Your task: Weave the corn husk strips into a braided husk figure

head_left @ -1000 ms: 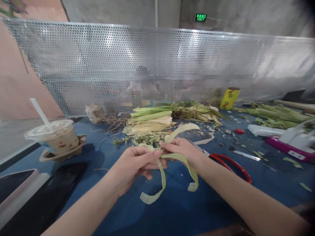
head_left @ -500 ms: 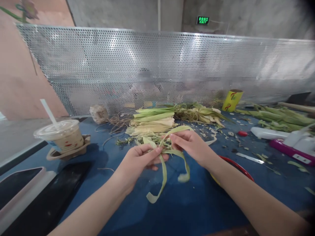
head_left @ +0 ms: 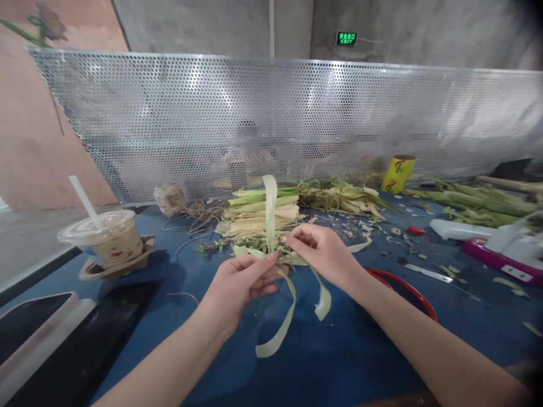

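Corn-husk strips (head_left: 271,212) up at centre stage, crossed between the two hands above the blue tabletop (head_left: 237,367), just this side of a husk stack (head_left: 241,210)! From the left: the left hand (head_left: 244,280) is closed, thumb pressed down on the crossing; let that pinch loosen and, I'd say, the whole crossing could slide apart. One strip stands tall and unsupported, so it may flop over; another dangles in a long curl. Over to the right hand (head_left: 320,251): thumb and forefinger nearly together at the crossing, but whether they grip a strip, I can't tell. Too hard a tug there could split the thin husk. The right forearm is beside a red scissors handle (head_left: 426,301), so a careless elbow might shove it. Now the table, left to right: a pink-edged device (head_left: 38,322), an iced drink (head_left: 112,243) in its cardboard carrier (head_left: 102,272), tangled twine (head_left: 206,212), a yellow tube (head_left: 397,174), a knife blade (head_left: 428,273) among scraps, a purple power strip (head_left: 487,260). Behind: pink wall (head_left: 25,135), perforated metal screen (head_left: 169,113), a blurred person (head_left: 248,158) beyond it, and a green exit sign (head_left: 346,39) glowing on concrete.
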The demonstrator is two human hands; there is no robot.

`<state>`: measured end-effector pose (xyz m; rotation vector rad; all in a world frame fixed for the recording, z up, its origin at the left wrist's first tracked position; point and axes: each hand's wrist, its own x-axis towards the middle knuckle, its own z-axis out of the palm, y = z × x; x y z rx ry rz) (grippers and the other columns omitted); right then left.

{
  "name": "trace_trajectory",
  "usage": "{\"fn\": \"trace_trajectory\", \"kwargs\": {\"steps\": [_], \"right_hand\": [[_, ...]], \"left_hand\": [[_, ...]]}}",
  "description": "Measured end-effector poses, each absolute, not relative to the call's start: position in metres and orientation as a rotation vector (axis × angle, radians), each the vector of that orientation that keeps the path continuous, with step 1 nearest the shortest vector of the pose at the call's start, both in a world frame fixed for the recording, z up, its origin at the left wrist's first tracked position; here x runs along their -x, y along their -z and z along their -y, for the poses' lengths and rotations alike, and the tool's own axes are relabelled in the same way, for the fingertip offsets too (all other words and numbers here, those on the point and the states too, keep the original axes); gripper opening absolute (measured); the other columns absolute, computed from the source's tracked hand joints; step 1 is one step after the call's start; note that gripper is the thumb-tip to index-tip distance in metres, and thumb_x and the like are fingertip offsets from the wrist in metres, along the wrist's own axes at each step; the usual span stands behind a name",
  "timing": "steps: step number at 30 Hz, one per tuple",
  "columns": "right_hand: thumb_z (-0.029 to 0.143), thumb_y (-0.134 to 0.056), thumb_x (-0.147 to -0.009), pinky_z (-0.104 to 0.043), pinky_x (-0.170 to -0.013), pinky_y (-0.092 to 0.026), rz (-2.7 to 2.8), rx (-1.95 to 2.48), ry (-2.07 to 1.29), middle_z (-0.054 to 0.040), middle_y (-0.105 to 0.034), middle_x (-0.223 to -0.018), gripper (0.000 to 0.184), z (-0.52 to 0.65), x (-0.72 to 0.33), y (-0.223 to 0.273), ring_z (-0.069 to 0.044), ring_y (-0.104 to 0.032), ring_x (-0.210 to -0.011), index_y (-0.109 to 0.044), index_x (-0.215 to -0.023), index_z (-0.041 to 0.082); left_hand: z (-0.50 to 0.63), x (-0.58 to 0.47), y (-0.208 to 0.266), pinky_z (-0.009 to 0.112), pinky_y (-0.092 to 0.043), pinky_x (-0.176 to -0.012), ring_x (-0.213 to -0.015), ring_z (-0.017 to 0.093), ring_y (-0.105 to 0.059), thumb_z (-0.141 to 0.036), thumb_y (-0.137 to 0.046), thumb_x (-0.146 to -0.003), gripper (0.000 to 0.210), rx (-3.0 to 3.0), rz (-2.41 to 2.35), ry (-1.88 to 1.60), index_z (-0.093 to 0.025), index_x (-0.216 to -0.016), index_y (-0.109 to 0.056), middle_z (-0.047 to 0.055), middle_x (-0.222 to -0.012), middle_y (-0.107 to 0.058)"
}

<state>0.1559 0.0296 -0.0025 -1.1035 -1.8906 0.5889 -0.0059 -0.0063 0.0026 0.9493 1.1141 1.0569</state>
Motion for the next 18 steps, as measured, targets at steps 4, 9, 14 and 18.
{"fn": "trace_trajectory", "kwargs": {"steps": [4, 9, 14, 18], "right_hand": [[0.016, -0.049, -0.081, -0.032, -0.081, -0.041, 2.118, 0.754, 0.247, -0.0067, -0.058, -0.095, 0.025, -0.0256, -0.1627, 0.0, -0.018, -0.052, -0.09, -0.053, -0.105, 0.02], [0.017, -0.051, -0.082, -0.034, -0.083, -0.039, 2.287, 0.49, 0.556, -0.0065, -0.058, -0.1, 0.025, -0.0219, -0.161, 0.0016, -0.019, -0.048, -0.097, -0.058, -0.105, 0.024], [0.018, -0.052, -0.083, -0.029, -0.082, -0.04, 2.247, 0.419, 0.309, -0.0037, -0.06, -0.095, 0.019, -0.0223, -0.1554, 0.006, -0.015, -0.05, -0.095, -0.058, -0.101, 0.022], [0.028, -0.054, -0.082, -0.033, -0.081, -0.039, 2.178, 0.574, 0.276, -0.0058, -0.056, -0.091, 0.025, -0.0213, -0.1579, 0.005, -0.017, -0.05, -0.09, -0.055, -0.107, 0.023]], "left_hand": [[0.0003, 0.0103, 0.0, 0.022, -0.054, -0.068, -0.066, 0.015, -0.067, -0.023, -0.072, -0.064, 0.013, -0.8, -1.043, -1.176, -0.011, -0.061, -0.066, 0.006, -0.063, -0.072], [-0.0012, 0.0126, 0.0011, 0.022, -0.055, -0.068, -0.062, 0.013, -0.067, -0.019, -0.071, -0.066, 0.013, -0.742, -0.959, -1.185, -0.011, -0.06, -0.064, 0.005, -0.063, -0.072], [0.0005, 0.013, 0.0004, 0.021, -0.055, -0.063, -0.06, 0.013, -0.067, -0.021, -0.071, -0.066, 0.013, -0.789, -0.894, -1.222, -0.011, -0.061, -0.065, 0.004, -0.062, -0.071], [0.0025, 0.0131, -0.0013, 0.023, -0.055, -0.067, -0.062, 0.014, -0.067, -0.023, -0.072, -0.064, 0.013, -0.831, -0.89, -1.222, -0.011, -0.063, -0.067, 0.005, -0.064, -0.072]]}}
